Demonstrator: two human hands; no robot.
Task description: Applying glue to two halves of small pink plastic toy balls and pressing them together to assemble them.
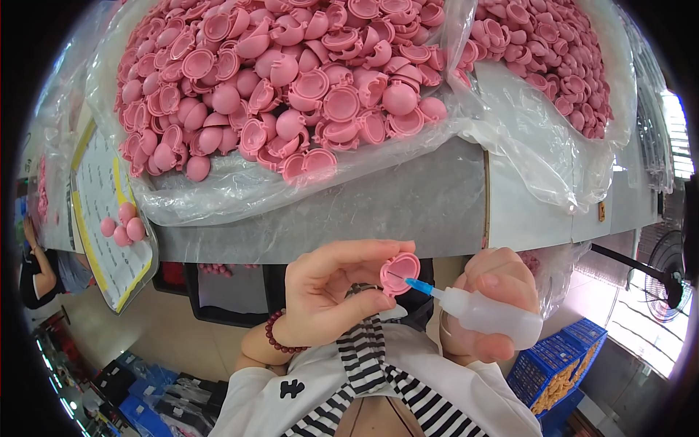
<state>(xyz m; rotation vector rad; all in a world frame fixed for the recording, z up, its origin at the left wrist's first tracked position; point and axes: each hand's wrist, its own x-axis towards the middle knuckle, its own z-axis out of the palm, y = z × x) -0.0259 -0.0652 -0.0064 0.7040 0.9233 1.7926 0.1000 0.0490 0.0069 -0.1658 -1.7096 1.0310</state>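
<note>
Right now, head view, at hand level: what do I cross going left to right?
Co-worker's arm → sheet → black tray → left hand → pink shell → blue tip → bottle → fan. The right hand overlaps the bottle, so it's left out of the order.
</note>
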